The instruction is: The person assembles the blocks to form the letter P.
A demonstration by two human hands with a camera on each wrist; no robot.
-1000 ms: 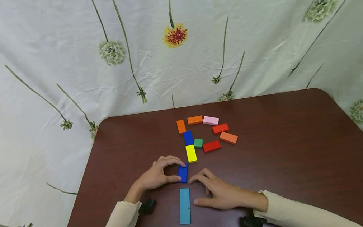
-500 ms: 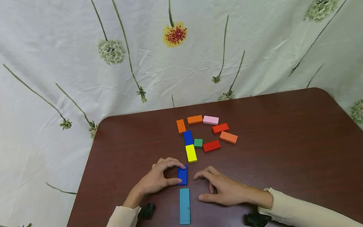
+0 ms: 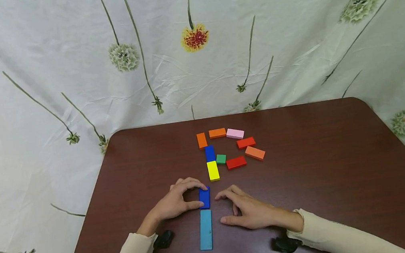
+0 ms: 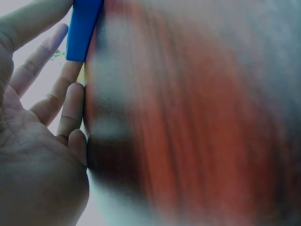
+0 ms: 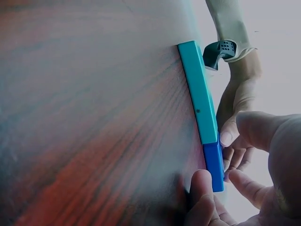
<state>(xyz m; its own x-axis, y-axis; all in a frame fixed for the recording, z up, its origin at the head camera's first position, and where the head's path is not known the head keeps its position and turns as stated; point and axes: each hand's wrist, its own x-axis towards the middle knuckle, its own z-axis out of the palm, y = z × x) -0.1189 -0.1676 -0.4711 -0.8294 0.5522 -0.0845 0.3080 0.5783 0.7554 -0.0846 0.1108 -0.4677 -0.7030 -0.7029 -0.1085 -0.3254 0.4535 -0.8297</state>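
My left hand (image 3: 176,200) pinches a blue block (image 3: 205,198) between thumb and fingers, one at each end of it. The block lies on the table just beyond a long light-blue block (image 3: 206,230); in the right wrist view the blue block (image 5: 214,162) and the light-blue one (image 5: 197,94) stand end to end. The left wrist view shows the blue block (image 4: 84,30) by the thumb. To the right of both blocks hovers my right hand (image 3: 247,210), its fingers loosely bent and holding nothing. A yellow block (image 3: 213,171) lies a small gap beyond the blue one.
Farther back, a second blue block (image 3: 210,153), a green block (image 3: 221,159), red blocks (image 3: 236,162), orange blocks (image 3: 217,133) and a pink block (image 3: 235,133) form a loop with the yellow one. The brown table (image 3: 317,152) ends at a flowered cloth (image 3: 240,59).
My left hand has slid the blue block toward me, away from the yellow block and up to the light-blue one. My right hand has drawn back slightly to the right.
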